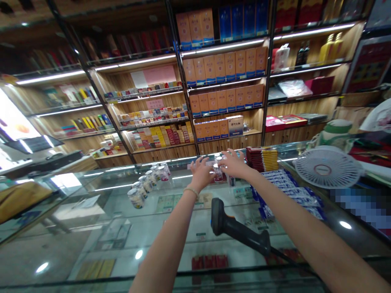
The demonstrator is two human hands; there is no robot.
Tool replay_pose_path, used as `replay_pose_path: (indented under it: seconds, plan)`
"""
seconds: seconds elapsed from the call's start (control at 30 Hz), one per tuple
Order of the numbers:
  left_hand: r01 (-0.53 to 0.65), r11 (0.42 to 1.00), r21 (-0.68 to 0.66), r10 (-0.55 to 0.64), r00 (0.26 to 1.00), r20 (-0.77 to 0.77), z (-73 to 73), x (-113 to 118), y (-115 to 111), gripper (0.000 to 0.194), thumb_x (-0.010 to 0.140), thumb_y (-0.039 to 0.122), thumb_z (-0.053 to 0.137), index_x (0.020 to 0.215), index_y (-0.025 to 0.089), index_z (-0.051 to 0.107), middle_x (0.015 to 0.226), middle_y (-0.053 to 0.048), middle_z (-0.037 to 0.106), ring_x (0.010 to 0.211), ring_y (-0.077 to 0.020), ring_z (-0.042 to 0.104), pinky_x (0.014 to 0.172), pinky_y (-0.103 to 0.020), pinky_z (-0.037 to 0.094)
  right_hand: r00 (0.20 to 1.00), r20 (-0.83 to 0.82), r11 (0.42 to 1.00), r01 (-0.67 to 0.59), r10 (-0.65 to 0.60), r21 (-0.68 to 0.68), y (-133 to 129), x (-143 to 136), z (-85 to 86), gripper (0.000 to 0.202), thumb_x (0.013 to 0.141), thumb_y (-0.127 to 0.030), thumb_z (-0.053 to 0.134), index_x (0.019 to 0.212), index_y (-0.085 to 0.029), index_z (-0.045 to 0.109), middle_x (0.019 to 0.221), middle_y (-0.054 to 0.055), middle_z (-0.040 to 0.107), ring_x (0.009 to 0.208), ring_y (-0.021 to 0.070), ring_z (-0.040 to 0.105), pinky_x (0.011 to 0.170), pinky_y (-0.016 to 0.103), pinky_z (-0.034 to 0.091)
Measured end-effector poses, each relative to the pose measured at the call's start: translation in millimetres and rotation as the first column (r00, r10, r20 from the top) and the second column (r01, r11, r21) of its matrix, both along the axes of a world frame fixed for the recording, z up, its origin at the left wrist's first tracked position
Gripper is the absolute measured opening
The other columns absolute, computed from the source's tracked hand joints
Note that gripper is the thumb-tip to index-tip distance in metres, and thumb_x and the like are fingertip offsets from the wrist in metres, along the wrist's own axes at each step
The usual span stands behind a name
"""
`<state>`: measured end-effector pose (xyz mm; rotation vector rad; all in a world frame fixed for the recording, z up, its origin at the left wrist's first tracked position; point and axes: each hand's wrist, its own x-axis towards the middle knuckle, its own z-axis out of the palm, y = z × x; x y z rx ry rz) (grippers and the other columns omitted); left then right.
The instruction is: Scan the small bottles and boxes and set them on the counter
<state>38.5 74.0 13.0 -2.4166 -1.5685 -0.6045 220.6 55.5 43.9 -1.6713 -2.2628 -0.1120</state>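
Note:
My left hand point(201, 174) reaches across the glass counter, fingers apart, its thumb side next to a small white-lidded canister point(218, 172). On the other side of the small canister group is my right hand point(233, 165), its fingers stretched and spread. Whether either hand touches a canister I cannot tell; the fingers partly hide the group. To the left stand several more canisters point(136, 198) in a slanting line. Between my forearms a black barcode scanner point(238, 230) lies on the glass, its cable running under my right arm.
Beside my right hand are stacked red and yellow packs point(261, 159) and blue-white packets point(288, 191). A white fan point(329, 167) and a green-lidded jug point(336, 132) stand at right. Boxed goods fill the back shelves point(226, 101). A mustard-coloured item point(23, 199) lies far left.

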Motion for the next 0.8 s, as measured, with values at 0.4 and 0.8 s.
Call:
replay_pose_path:
  seconds: [0.4,0.8]
  plan:
    - [0.079,0.996,0.048,-0.078,0.997,-0.014,-0.3,-18,-50,0.014,0.080,0.039,0.078,0.083,0.026,0.077,0.149,-0.006,0.053,0.144,-0.0381,0.032,0.117,-0.067,0.013,0.987,0.062,0.967,-0.155,0.145,0.204,-58,9,-28.2,0.052,0.083,-0.028,0.068,0.134,-0.034,0.061,0.163,0.010,0.031,0.151,0.0352,0.020,0.116,0.067,0.013]
    - [0.054,0.998,0.045,-0.057,0.996,0.067,-22.8,-19,-56,0.017,0.081,0.042,0.076,0.094,0.032,0.077,0.147,-0.002,0.055,0.143,-0.0331,0.035,0.117,-0.061,0.020,0.997,0.018,0.911,-0.072,0.071,0.406,-60,8,-70.3,0.066,0.076,-0.032,0.077,0.139,-0.036,0.055,0.162,0.010,0.033,0.149,0.0355,0.022,0.116,0.057,0.017]
